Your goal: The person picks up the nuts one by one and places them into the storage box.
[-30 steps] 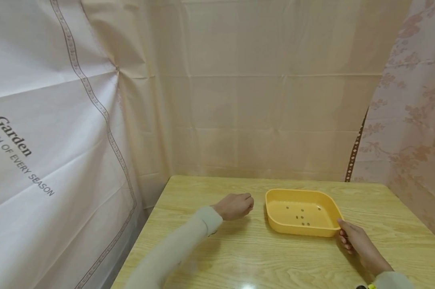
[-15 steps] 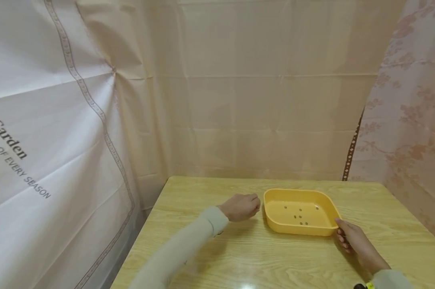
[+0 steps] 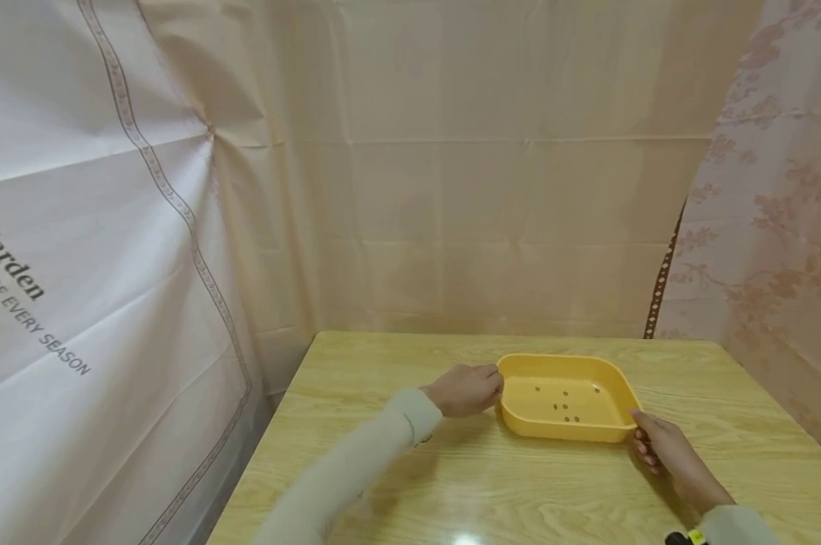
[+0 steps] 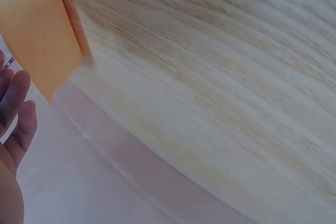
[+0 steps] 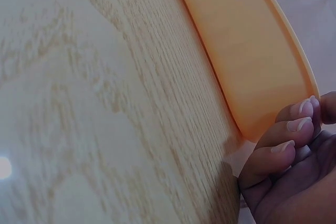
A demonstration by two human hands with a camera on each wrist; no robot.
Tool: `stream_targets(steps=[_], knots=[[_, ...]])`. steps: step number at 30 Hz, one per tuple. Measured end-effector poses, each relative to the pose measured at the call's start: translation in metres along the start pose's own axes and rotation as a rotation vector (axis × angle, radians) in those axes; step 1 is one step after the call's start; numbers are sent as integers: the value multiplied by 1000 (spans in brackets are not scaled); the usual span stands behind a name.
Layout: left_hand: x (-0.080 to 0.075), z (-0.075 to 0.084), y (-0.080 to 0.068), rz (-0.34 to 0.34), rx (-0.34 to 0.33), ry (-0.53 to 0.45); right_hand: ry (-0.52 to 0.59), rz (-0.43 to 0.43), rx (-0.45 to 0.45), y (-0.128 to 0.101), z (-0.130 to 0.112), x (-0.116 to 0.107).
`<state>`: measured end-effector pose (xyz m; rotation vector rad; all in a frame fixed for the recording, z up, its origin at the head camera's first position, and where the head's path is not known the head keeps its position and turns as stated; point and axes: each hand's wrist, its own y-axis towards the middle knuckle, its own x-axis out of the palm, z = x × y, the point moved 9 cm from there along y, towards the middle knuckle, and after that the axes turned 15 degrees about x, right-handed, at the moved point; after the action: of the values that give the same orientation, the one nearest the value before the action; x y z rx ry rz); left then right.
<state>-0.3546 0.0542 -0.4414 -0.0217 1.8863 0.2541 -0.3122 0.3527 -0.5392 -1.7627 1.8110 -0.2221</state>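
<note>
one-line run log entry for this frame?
left hand: at yellow tray left rim | right hand: grips right corner | tray: on table

Makeshift recording booth, pale printed curtains [image 3: 451,189] hung close on three sides; small wood-grain table [image 3: 383,469] tucked into the corner

Both hands [image 3: 466,389] [image 3: 663,448] forward, fingers curled

A shallow yellow-orange plastic tray [image 3: 615,433] with rounded corners sits flat and upright on the wooden surface [image 3: 492,492], toward its far right part. Its floor carries a few small dark spots, possibly drain holes, though they are too small to tell. A raised rim runs all around it.
</note>
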Motion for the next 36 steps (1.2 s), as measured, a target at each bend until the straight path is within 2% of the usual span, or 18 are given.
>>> stream_targets(steps=[6, 17, 24, 36], knots=[[-1, 7, 7, -10, 13, 13, -4, 3, 4, -1, 0, 1], [7, 7, 14, -66, -30, -30, -2, -18, 7, 1, 1, 1], [6, 8, 15, -34, -5, 1, -1, -16, 11, 1, 1, 0], [7, 8, 11, -7, 1, 13, -6, -12, -6, 0, 0, 1]])
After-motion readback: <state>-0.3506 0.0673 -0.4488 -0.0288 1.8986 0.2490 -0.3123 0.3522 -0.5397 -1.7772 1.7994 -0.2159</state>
